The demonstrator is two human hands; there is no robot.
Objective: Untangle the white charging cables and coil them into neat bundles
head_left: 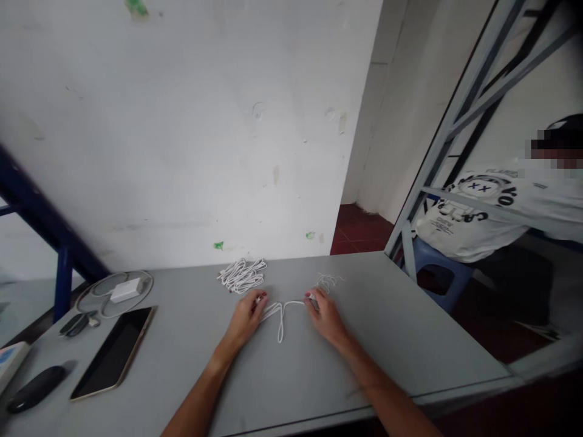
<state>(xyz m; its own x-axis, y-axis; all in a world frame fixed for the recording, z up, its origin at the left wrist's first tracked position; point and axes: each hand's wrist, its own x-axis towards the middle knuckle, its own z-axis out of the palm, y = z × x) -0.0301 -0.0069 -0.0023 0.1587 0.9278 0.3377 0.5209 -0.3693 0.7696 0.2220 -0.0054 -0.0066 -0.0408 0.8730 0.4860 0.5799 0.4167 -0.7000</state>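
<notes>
A white cable [281, 321] stretches between my two hands over the grey table, with a narrow loop hanging toward me in the middle. My left hand [247, 312] is closed around one part of it, fingers pinched together. On the other side, my right hand [322, 312] pinches the cable's other part near an end. Just beyond my left hand lies a pile of bundled white cables [242, 275]. Behind my right hand sit several thin white ties or strings [328, 279]. The cable's ends are mostly hidden by my fingers.
On the left of the table [182, 364] lie a tablet [113, 352], a white charger [126, 290] with its cable, a dark small device [73, 325] and a black oblong case [37, 388]. A wall [204, 133] borders the far edge. Another person [492, 206] sits at the right beyond a metal frame.
</notes>
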